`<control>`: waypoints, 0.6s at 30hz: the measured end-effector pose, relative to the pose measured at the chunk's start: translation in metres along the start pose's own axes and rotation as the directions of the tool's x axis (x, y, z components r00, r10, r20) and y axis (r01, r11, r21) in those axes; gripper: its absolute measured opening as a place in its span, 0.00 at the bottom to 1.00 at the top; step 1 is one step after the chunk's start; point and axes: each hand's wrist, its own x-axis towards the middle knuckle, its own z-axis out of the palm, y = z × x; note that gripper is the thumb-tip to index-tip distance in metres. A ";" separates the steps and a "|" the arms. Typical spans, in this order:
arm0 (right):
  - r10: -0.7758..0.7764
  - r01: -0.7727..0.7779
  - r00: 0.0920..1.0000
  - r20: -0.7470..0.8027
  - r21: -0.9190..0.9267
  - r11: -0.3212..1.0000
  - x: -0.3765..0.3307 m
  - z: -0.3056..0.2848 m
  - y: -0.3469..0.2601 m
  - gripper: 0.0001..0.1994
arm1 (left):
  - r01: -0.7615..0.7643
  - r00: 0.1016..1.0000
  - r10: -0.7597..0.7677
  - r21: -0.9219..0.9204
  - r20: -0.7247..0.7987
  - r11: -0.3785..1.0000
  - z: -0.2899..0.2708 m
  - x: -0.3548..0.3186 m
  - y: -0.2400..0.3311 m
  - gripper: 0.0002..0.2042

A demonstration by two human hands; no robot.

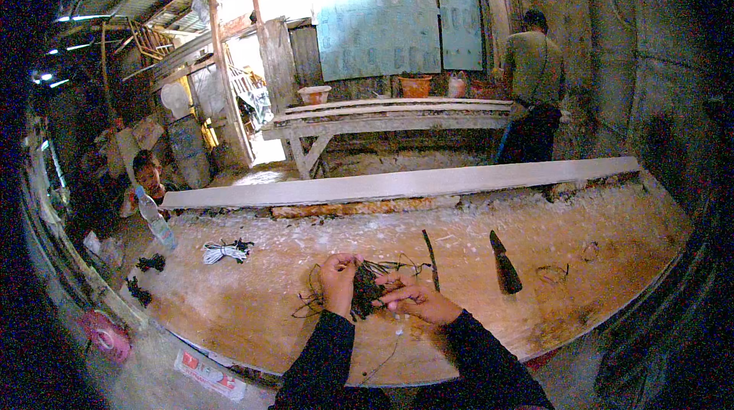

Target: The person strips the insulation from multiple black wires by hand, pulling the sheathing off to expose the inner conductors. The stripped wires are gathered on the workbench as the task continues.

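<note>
In the head view, a bundle of thin dark cords (366, 291) is between my two hands near the middle of the table's front part. My left hand (337, 283) pinches its left side, thumb and fingers closed at the top. From the right, my right hand (425, 302) grips the bundle's edge with its fingertips. Loose dark strands (307, 301) stick out left of my left hand, and others fan out toward the right. One thin strand (394, 354) trails down to the table below. The strands' exact material is too small to tell.
The wooden table (474, 341) bears a dark stick (432, 261), a dark wedge-shaped piece (505, 263), a wire loop (552, 273), a white cord bundle (225, 252), dark bundles (151, 262) and a plastic bottle (155, 219). A long white board (405, 182) spans its far edge. Two people are beyond.
</note>
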 end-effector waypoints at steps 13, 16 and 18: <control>-0.071 0.024 0.931 -0.358 -0.133 0.991 0.000 -0.017 0.002 0.01 | -0.050 0.884 0.010 0.072 0.468 0.996 0.009 -0.011 0.001 0.04; -0.038 0.017 0.860 -0.509 -0.044 0.999 0.002 -0.025 0.018 0.03 | 0.057 0.761 -0.090 0.072 0.642 0.996 0.009 -0.018 0.012 0.05; -0.133 0.100 0.773 -0.620 -0.089 0.991 0.004 -0.028 0.026 0.05 | 0.073 0.652 -0.109 0.080 0.750 0.994 0.009 -0.021 0.021 0.05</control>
